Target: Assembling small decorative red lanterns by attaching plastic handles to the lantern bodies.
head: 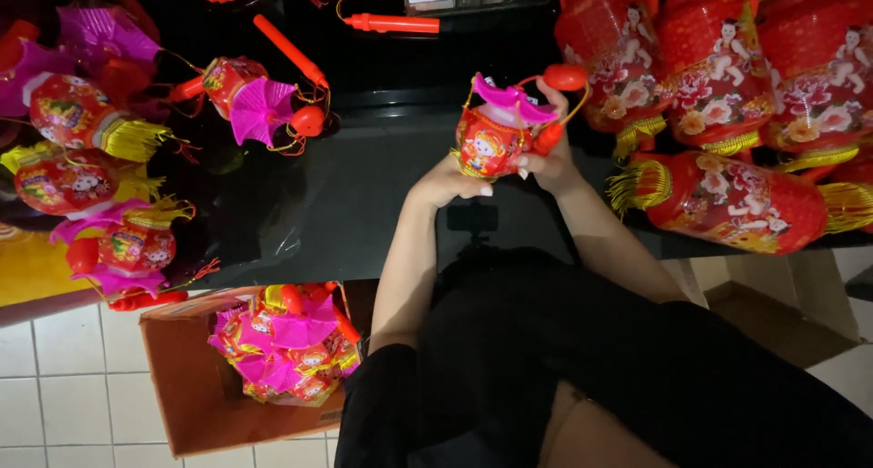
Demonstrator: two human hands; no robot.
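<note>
I hold a small red toy lantern [491,140] with a pink fan-shaped top and a gold fringe above the black table [346,204]. My left hand [450,184] cups its underside from the left. My right hand [548,154] grips its right side, fingers up by the red handle knob [566,77] on a thin gold wire. Both forearms reach up from my lap, which is clothed in black.
Several similar small lanterns [259,100] lie on the table's left side. Large red lanterns [727,200] with gold tassels crowd the right. Red stick handles [391,22] lie at the back. A brown cardboard box [195,395] of lanterns stands on the white tiled floor at lower left.
</note>
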